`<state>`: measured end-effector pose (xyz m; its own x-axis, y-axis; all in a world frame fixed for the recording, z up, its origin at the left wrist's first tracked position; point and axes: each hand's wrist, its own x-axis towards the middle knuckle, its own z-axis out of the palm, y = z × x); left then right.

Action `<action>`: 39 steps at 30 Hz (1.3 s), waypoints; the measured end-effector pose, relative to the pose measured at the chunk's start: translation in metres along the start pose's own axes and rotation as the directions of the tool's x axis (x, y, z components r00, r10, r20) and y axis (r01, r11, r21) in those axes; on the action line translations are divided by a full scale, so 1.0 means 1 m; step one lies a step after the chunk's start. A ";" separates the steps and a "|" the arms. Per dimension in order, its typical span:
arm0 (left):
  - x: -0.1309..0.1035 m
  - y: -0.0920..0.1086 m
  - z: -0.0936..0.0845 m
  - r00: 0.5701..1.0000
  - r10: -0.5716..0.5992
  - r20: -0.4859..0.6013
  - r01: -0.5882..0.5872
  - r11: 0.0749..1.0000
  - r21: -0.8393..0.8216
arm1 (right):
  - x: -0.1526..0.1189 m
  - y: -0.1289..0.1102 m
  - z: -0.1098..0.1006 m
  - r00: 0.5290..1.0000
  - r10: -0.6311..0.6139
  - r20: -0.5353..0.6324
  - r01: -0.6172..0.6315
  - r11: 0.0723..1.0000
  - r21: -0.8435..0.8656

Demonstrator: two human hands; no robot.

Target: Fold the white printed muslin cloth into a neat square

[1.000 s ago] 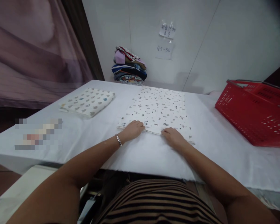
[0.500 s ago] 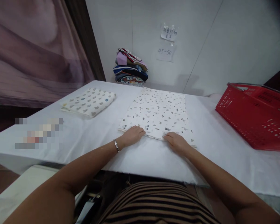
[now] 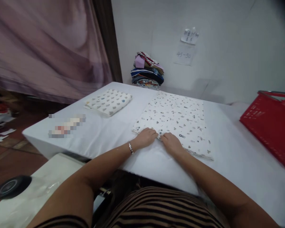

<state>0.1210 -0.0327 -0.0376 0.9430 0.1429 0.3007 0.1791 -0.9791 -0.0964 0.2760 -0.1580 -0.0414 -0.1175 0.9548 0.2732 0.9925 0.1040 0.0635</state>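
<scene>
A white cloth with small grey prints (image 3: pixel 173 117) lies flat on the white-covered table (image 3: pixel 118 126). My left hand (image 3: pixel 146 138), with a bracelet at the wrist, is closed on the cloth's near edge, left of its middle. Just to the right, my right hand (image 3: pixel 172 143) pinches the same edge, nearly touching the left. The fingertips of both hands are at the hem, and the near right corner of the cloth lies free. A folded white cloth with grey and blue prints (image 3: pixel 110 102) rests farther left.
A red basket (image 3: pixel 273 123) stands at the right. Stacked folded fabrics (image 3: pixel 147 71) sit behind the table's far edge, by the wall. A blurred-out item (image 3: pixel 67 126) lies at the table's left. Below left is a pale surface with a dark round object (image 3: pixel 13 186).
The view has turned left, so things appear farther right. My right hand has moved left along the cloth's near edge, closer to my left hand.
</scene>
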 end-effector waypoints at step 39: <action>-0.088 -0.072 -0.030 0.888 -0.456 0.064 0.458 0.888 -0.035 | -0.003 -0.001 0.003 1.000 -0.009 0.012 0.007 0.977 0.211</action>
<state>0.0170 0.0211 -0.0289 0.7736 0.5824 0.2498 0.5815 -0.8091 0.0856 0.2751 -0.1605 -0.0455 -0.1264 0.9569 0.2614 0.9761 0.1669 -0.1391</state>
